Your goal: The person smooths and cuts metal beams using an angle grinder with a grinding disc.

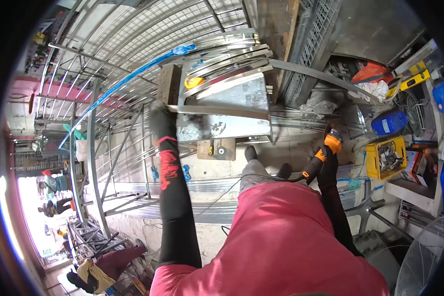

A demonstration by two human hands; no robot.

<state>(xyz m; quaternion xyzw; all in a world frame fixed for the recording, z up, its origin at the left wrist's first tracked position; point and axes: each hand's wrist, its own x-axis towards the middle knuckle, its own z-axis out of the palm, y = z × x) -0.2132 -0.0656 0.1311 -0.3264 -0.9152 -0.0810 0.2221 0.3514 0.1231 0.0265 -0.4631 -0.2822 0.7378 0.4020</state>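
Observation:
My right hand (327,166), in a dark glove, is wrapped round an orange and black angle grinder (333,142). The grinder is held out to the right of my body, its disc end pointing away from me. My left hand (163,121), also dark-gloved, is smeared by motion, so its fingers do not show clearly. It is at the left end of a flat metal bar (222,111) lying across a metal-topped work table (232,127). Just beyond that hand stands a rusty steel block (168,84). An orange tape measure (194,82) lies among metal strips (237,61) on the table.
Metal frames (96,148) stand on the left, with a blue plastic-wrapped strip (128,79). Long metal profiles (212,213) lie on the floor. To the right are a yellow crate (380,172) and a blue container (389,122). A co-worker (103,269) is at the lower left.

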